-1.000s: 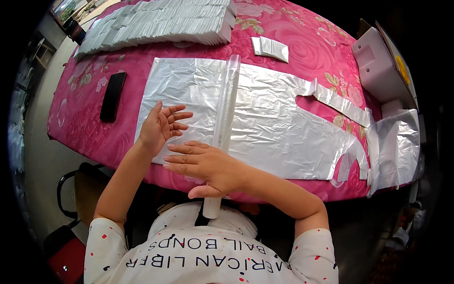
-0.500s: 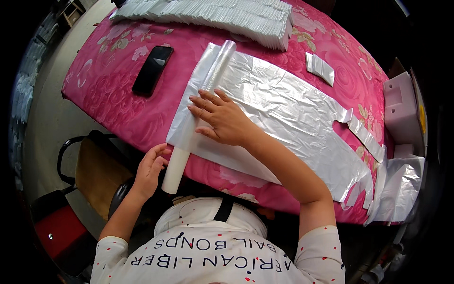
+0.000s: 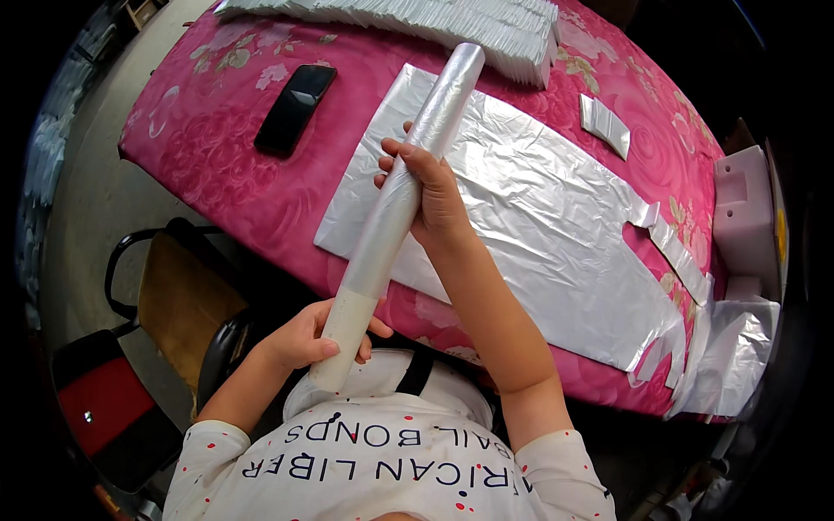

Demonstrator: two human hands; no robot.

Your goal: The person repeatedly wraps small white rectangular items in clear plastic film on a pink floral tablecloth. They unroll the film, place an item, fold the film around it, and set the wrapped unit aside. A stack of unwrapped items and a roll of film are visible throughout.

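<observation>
A long tube wrapped in shiny clear-white plastic film (image 3: 382, 234) is lifted at a slant over the table, its bare pale end towards me. My right hand (image 3: 437, 193) is wrapped round its middle. Near the bare lower end, my left hand (image 3: 306, 335) grips it with the thumb on top and fingertips showing on the far side. Beneath lies a flat, creased silvery plastic sheet (image 3: 530, 208), with a curved cut-out and strap-like strips at its right end.
A long row of folded white plastic pieces (image 3: 512, 43) lines the table's far side. A black phone (image 3: 295, 110) lies left, a small folded silvery piece (image 3: 605, 126) right. Beyond the right edge are a white foam box (image 3: 745, 204) and crumpled plastic (image 3: 738, 356). Chairs (image 3: 187, 304) stand at left.
The film-wrapped tube has come up off the sheet, tilted towards me. My right hand went from lying flat on it to gripping round it; my left hand closed on its lower end.
</observation>
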